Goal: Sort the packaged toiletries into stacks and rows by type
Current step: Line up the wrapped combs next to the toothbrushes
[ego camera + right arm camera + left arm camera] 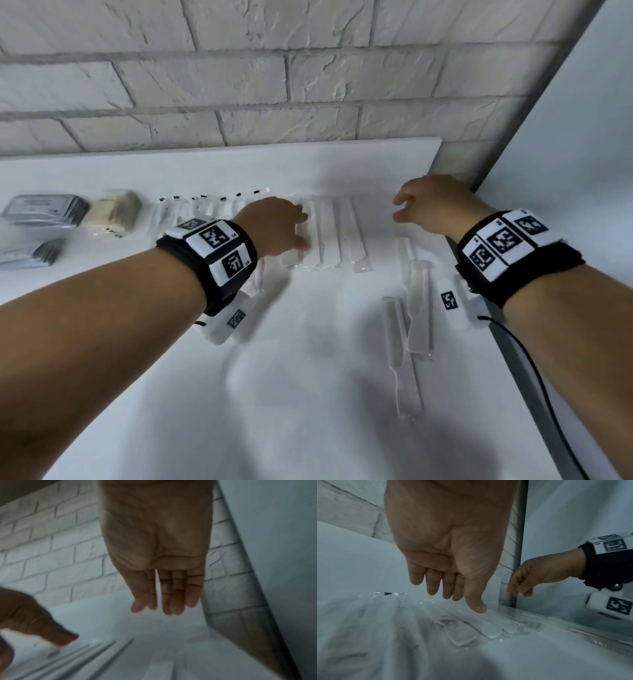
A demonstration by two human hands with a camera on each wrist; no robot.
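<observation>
A row of white combs in clear packets [329,236] lies side by side in the middle of the white table [308,394]. My left hand [303,228] rests over the row's left end with straight fingers, and its thumb [477,607] touches a packet of the comb row [489,631]. It holds nothing. My right hand [399,209] hovers to the right of the row with relaxed fingers [164,607] and is empty. More packaged combs [419,308] lie loose and crooked near the table's right edge, under my right wrist.
Left of the combs lies a row of packaged toothbrushes [205,205], then a beige stack [114,212] and two grey packet stacks [44,209] [30,253]. A brick wall [239,85] stands behind the table, and a plain wall [582,137] closes the right side.
</observation>
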